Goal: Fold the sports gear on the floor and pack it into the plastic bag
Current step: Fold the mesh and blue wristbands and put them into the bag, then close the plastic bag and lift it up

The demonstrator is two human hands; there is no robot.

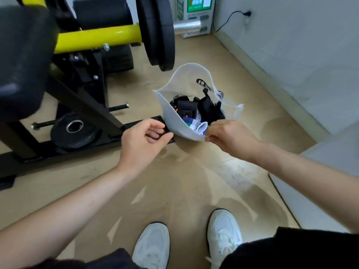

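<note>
My right fingers [208, 137] are pressed together on the near rim of the bag [174, 115], thumb and forefinger pinching the thin plastic where it comes to a corner. The right hand [231, 136] sits just behind that pinch, knuckles up. My left hand [141, 140] is beside the bag's left wall, fingers loosely curled toward the palm. The thumb reaches out almost to the plastic, and I see nothing gripped in it.

The gear [206, 107] is already inside: dark folded pieces and straps deep in the bag, and white socks [200, 128] with blue and green marks nearest my pinch. No loose gear shows on the floor [184, 181], so I judge the packing all but done. The step in hand is gathering or closing the mouth.

To do it well, I would take the left rim with the left hand, opposite the right pinch, and draw both sides together evenly. A one-sided pull would likely tip the load or let the socks slide out over the low near edge. One dark strap rides up the far wall and wants tucking down first.

The bag's mouth gapes up toward me. Its long axis runs from my right fingers away to the tall far peak, toward the machine [83, 105]. I cannot tell whether its base rests on the floor or hangs from my pinch.
</note>
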